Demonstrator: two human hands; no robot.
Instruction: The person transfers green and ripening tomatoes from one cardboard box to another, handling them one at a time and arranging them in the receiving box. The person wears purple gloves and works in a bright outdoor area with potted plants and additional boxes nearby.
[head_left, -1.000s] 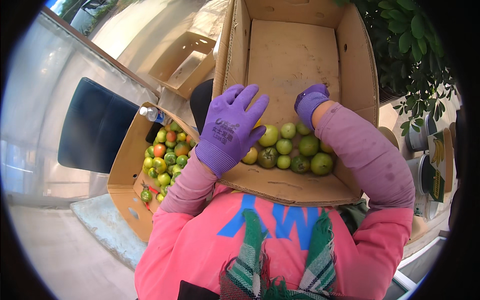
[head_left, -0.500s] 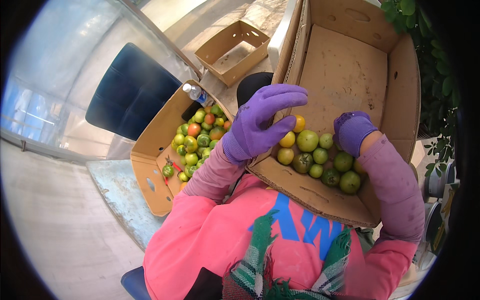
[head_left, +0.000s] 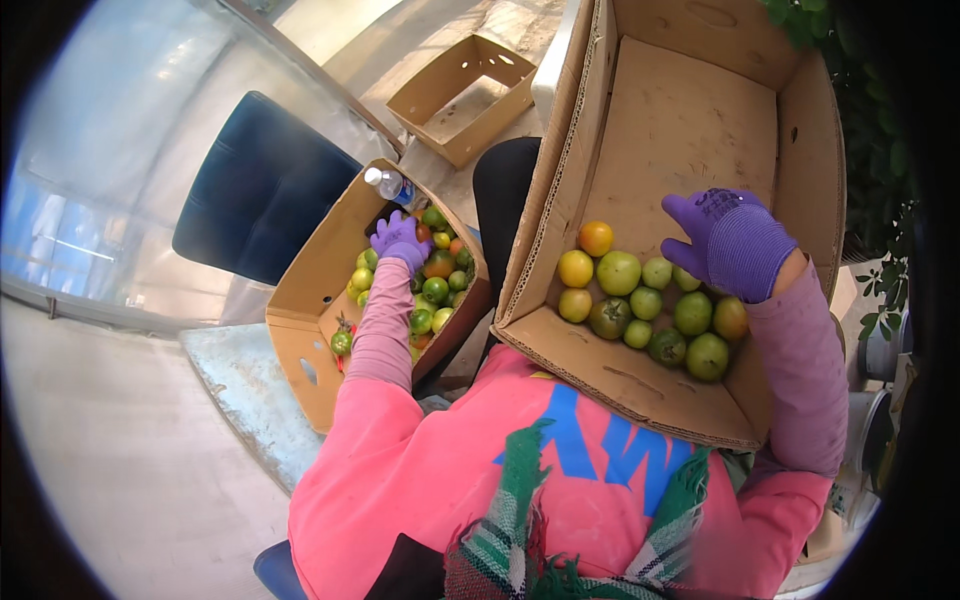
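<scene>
My left hand, in a purple glove, lies with fingers spread on a pile of green, yellow and reddish tomatoes inside the left cardboard box. Red-handled snips lie partly under a green tomato there, and a plastic bottle sits at the box's far corner. My right hand, also purple-gloved, is open above the big cardboard box, just beside its group of green and yellow tomatoes. Its thumb and forefinger are apart, with nothing visible between them.
A smaller cardboard box sits on the ground beyond. A dark blue chair back stands at left by plastic sheeting, above a pale blue board. A leafy plant and buckets are along the right.
My left hand has moved left and back from the big box into the left box. My right hand's curled fingers have opened. The view has shifted, showing the boxes farther right.
</scene>
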